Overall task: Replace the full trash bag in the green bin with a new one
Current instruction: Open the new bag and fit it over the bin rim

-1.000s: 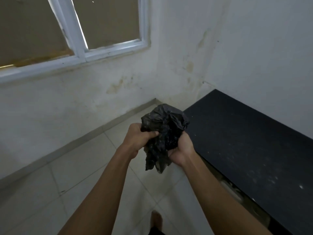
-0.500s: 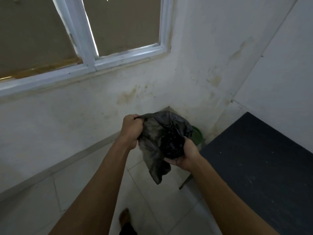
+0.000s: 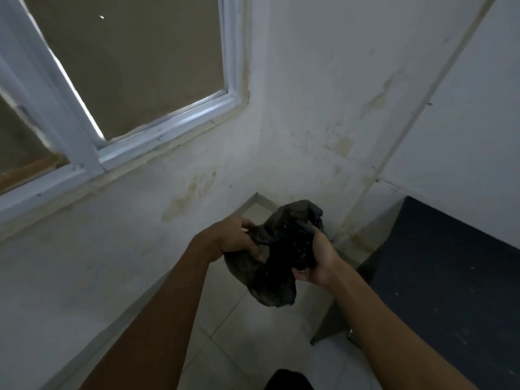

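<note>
Crumpled black bag (image 3: 277, 260) between both hands

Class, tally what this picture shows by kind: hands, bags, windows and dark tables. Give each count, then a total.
Hands: 2, left hand and right hand
Bags: 1, black bag
Windows: 1, window
Tables: 1, dark table
Total: 5

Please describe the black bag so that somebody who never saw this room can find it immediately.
Look at the corner where the stained white wall under the window meets the floor, left of the dark counter. In front of it, the left hand and right hand grip a crumpled black plastic bag. It is the only crinkled, shiny black thing.
</note>
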`<state>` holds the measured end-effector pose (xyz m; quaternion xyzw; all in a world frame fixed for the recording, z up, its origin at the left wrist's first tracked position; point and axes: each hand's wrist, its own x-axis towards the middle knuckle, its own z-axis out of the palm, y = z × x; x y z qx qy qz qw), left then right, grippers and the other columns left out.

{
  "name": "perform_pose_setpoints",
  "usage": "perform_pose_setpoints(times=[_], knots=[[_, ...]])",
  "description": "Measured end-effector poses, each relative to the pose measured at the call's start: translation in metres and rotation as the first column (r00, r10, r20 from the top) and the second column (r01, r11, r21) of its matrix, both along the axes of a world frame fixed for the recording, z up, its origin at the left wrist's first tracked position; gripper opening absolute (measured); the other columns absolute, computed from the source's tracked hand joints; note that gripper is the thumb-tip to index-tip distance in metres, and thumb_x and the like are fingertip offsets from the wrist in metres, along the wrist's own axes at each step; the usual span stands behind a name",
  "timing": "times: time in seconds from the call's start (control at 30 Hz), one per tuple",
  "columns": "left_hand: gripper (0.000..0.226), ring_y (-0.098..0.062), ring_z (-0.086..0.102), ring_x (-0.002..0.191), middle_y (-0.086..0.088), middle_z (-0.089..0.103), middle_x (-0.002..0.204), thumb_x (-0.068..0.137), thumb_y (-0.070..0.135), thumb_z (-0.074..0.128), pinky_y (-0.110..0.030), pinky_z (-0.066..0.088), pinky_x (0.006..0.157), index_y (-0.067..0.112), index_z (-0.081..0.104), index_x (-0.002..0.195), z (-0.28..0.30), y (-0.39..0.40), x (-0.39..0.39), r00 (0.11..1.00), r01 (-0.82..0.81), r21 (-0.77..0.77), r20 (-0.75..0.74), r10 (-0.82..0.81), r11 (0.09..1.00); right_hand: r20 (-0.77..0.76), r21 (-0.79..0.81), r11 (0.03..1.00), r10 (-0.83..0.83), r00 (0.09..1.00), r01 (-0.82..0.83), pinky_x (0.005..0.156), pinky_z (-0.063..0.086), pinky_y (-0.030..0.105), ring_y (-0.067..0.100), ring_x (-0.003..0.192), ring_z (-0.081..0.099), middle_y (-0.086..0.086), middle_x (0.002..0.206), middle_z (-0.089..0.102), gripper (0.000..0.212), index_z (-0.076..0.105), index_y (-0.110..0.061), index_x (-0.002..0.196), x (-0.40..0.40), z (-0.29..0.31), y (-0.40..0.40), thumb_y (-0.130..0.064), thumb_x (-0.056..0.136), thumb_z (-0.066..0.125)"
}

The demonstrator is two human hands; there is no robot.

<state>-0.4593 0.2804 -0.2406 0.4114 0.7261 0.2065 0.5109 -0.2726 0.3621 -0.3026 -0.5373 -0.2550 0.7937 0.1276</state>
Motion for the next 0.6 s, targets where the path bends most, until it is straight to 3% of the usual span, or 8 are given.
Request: perform_pose_setpoints(times=[0.1,0.17,0.23,0.3,0.4,0.47,0.53,0.6], knots=[[0.009,-0.025,0.063,0.078,-0.007,0.066,0.078,0.075,0.015,0.078,-0.033,0.056,0.069,0.010,0.071,0.078,-0.009,0.031,-0.016,1.000,-0.005,0.033,-0.024,0.006,0.999,-0.041,-0.034,0.999,0.036,0.999,-0.037,0.069,0.056,0.035,0.029,0.092,0.065,0.011,0.101,0.072,0.081,0.072,-0.012,0.110,-0.020,-0.001,0.023,-0.080,0.072,0.052],[0.029,-0.019,0.053,0.059,-0.007,0.056,0.062,0.082,0.022,0.073,-0.024,0.043,0.051,0.011,0.058,0.060,-0.015,0.056,-0.028,0.998,-0.068,0.038,-0.007,0.069,0.997,-0.066,-0.022,0.998,0.054,0.996,-0.056,0.096,0.052,0.047,0.034,0.113,0.062,0.015,0.118,0.069,0.093,0.073,-0.009,0.112,-0.033,-0.005,0.046,-0.082,0.055,0.065],[0.030,-0.024,0.049,0.061,-0.014,0.053,0.069,0.088,0.020,0.065,-0.028,0.037,0.054,0.004,0.051,0.066,-0.023,0.086,-0.041,0.992,-0.122,0.035,-0.010,0.123,0.992,-0.084,-0.041,0.997,0.063,0.994,-0.066,0.107,0.040,0.051,0.036,0.122,0.057,0.015,0.126,0.065,0.103,0.070,-0.014,0.119,-0.042,-0.008,0.072,-0.082,0.042,0.072],[0.018,-0.025,0.050,0.070,-0.020,0.055,0.083,0.091,0.015,0.056,-0.034,0.038,0.062,0.005,0.053,0.077,-0.031,0.121,-0.056,0.985,-0.171,0.029,0.018,0.171,0.985,-0.169,-0.073,0.995,0.054,0.984,-0.068,0.107,0.039,0.050,0.036,0.124,0.054,0.013,0.130,0.062,0.109,0.065,-0.018,0.126,-0.048,-0.014,0.103,-0.082,0.038,0.075],[0.026,-0.031,0.060,0.083,-0.021,0.064,0.098,0.096,0.025,0.051,-0.038,0.049,0.075,0.002,0.063,0.090,-0.040,0.178,-0.074,0.970,-0.228,0.026,0.089,0.225,0.973,-0.256,0.013,0.994,0.112,0.960,-0.113,0.087,0.053,0.048,0.036,0.122,0.054,0.012,0.134,0.058,0.109,0.058,-0.023,0.129,-0.060,-0.017,0.150,-0.065,0.032,0.088],[0.033,-0.035,0.064,0.093,-0.020,0.067,0.102,0.097,0.034,0.050,-0.041,0.053,0.084,0.006,0.067,0.098,-0.043,0.213,-0.082,0.957,-0.245,-0.011,0.156,0.243,0.970,-0.135,0.141,0.974,0.197,0.971,-0.178,0.071,0.055,0.040,0.032,0.112,0.059,0.006,0.124,0.061,0.093,0.055,-0.030,0.123,-0.075,-0.011,0.175,-0.042,0.040,0.095],[0.030,-0.035,0.063,0.095,-0.019,0.067,0.102,0.099,0.032,0.046,-0.040,0.051,0.082,0.010,0.066,0.096,-0.046,0.247,-0.089,0.953,-0.244,-0.048,0.175,0.249,0.969,0.114,0.285,0.931,0.202,0.973,-0.227,0.056,0.053,0.027,0.024,0.101,0.060,-0.003,0.111,0.060,0.073,0.048,-0.030,0.118,-0.089,-0.013,0.201,-0.021,0.060,0.091],[0.030,-0.037,0.061,0.099,-0.020,0.065,0.106,0.099,0.028,0.045,-0.043,0.051,0.087,0.006,0.065,0.100,-0.054,0.281,-0.098,0.944,-0.282,-0.072,0.159,0.290,0.957,0.360,0.384,0.889,0.106,0.927,-0.250,0.050,0.048,0.024,0.024,0.098,0.056,0.000,0.108,0.054,0.069,0.040,-0.021,0.116,-0.095,-0.024,0.231,-0.020,0.066,0.088]])
